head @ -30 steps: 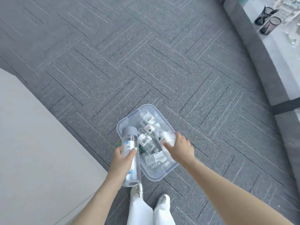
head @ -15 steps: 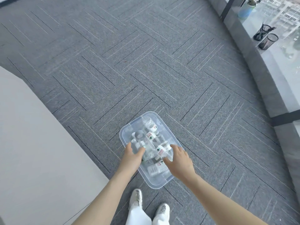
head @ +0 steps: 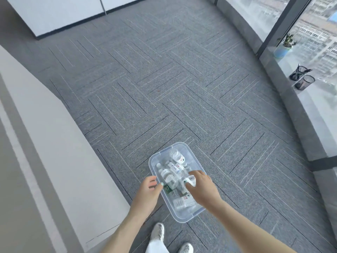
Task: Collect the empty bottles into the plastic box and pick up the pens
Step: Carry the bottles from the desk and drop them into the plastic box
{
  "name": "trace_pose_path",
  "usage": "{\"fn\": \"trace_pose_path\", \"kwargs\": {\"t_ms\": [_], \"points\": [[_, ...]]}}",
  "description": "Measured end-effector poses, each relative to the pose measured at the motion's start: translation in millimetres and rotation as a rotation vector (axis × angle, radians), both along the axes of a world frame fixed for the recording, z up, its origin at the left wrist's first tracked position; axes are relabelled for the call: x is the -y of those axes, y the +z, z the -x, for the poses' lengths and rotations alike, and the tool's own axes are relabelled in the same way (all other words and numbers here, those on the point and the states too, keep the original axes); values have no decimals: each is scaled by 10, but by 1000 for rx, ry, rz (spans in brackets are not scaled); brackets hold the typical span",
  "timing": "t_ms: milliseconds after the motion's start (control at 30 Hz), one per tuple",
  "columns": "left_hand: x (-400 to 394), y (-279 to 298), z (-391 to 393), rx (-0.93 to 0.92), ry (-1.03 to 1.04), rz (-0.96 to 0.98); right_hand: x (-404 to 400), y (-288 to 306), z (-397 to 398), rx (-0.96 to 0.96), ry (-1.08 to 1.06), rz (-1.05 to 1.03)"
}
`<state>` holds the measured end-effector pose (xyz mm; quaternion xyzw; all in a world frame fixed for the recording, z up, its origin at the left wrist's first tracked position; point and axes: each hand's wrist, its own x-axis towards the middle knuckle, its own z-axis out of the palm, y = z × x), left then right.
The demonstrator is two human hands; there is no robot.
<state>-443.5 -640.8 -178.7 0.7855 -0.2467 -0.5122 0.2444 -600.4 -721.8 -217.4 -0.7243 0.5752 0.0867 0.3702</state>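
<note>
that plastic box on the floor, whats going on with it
A person stands over a clear plastic box on the grey carpet, filled with empty bottles. The right hand reaches into it, fingers around a bottle. The left hand hovers at the box's left rim, holding nothing. Two mesh pen cups sit on the window ledge.

Grey carpet [head: 164, 88], curved windows [head: 310, 33]
</note>
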Motion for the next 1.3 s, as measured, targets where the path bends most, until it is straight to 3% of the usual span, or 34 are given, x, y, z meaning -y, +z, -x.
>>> {"fn": "trace_pose_path", "kwargs": {"t_ms": [333,600,967,1300], "points": [[-556,996,-446,182,103,235,-264,1220,-898,253,158,149],[-1623,1642,-1031,407,196,299,-980,1927,-1739,407,375,207],[-4010,2061,-2386,535,312,187,-2793,2611,-3166,380,634,267],[-5790,2290,-3037,499,519,95,-4316,2670,-3970,267,875,211]]}}
